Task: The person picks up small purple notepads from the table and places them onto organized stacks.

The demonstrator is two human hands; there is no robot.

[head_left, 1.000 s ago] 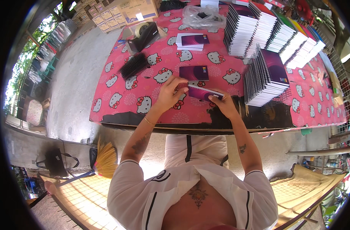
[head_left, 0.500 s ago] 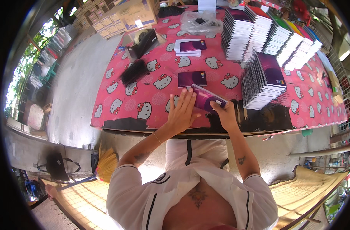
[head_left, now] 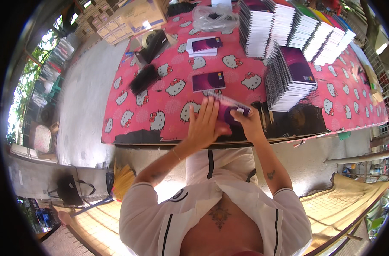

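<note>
A purple spiral notebook [head_left: 227, 112] lies slanted near the table's front edge, partly covered by both hands. My right hand [head_left: 251, 123] grips its right end, thumb on the cover. My left hand [head_left: 203, 124] rests with fingers stretched out along the notebook's left side, its thumb blurred by motion. Just beyond them another purple notebook [head_left: 208, 81] lies flat, unheld. Farther back, a third purple notebook [head_left: 206, 44] sits on white sheets [head_left: 194, 52]. To the right of my hands stands a stack of purple spiral notebooks [head_left: 288, 81].
Taller notebook stacks [head_left: 256, 32] in several colours line the far right. A tape dispenser [head_left: 152, 48] and a black bristly bundle [head_left: 143, 80] occupy the left side of the pink patterned table cover [head_left: 173, 113]. Clear plastic [head_left: 214, 19] and a cardboard box [head_left: 141, 17] are at the back.
The view has shifted slightly, so the table things appear higher. The held notebook has tilted a little, and my left thumb has moved. Both hands stay at the notebook.
</note>
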